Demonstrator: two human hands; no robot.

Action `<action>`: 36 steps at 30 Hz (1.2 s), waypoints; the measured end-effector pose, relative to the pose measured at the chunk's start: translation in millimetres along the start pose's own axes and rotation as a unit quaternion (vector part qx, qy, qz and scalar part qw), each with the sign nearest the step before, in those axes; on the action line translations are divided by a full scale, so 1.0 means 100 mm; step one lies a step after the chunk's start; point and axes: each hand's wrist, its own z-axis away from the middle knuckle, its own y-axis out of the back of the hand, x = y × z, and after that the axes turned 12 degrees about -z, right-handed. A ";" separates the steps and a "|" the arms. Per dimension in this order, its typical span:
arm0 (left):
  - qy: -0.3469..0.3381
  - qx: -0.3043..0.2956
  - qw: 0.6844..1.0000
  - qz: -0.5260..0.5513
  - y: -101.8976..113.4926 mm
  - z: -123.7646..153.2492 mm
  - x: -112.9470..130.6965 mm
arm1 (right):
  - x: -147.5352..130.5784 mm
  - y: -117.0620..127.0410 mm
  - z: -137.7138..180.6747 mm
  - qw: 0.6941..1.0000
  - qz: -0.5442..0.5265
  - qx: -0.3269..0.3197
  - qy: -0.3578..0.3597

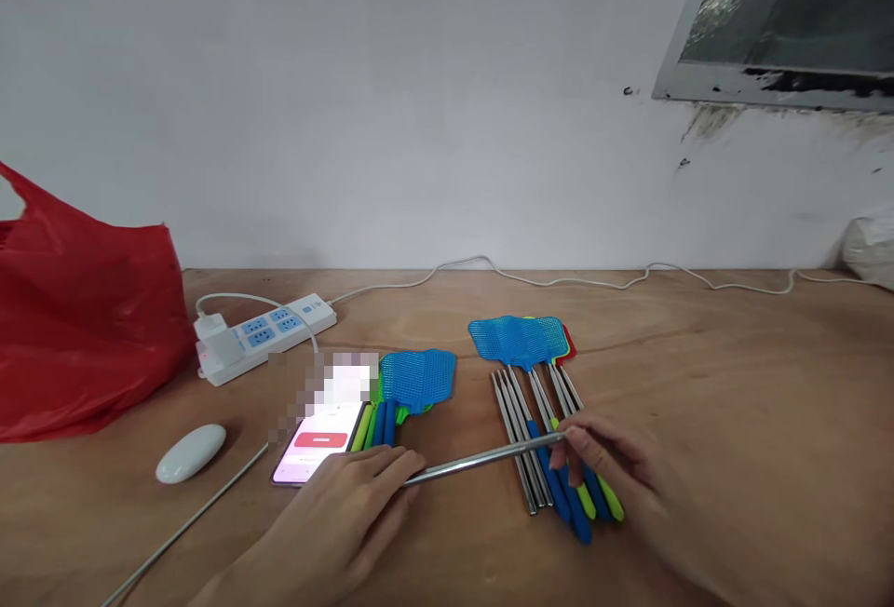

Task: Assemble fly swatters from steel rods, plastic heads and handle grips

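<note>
A thin silver metal rod (481,460) stretches between my two hands, low over the table. Its left end lies in the closed fingers of my left hand (356,505). At the other end, my right hand (615,463) pinches the tip between thumb and fingers. Beneath and beside my right hand lie fly swatters with blue heads (521,339), metal shafts and blue or yellow-green handles (576,505). Several loose metal rods (523,467) lie along their left side. Near my left hand are more blue swatter heads (419,379) and short blue and green handles (377,423).
A lit phone (318,444) lies left of the handles. Behind it sits a white power strip (265,337) with a plugged-in charger. A white mouse (191,453) and a red plastic bag (84,318) are at the left. A white cable (545,283) runs along the wall.
</note>
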 end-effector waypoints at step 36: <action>0.026 0.053 0.995 0.085 -0.10 -0.20 -0.21 | -0.62 -0.56 -0.57 0.881 -0.451 -0.141 -0.027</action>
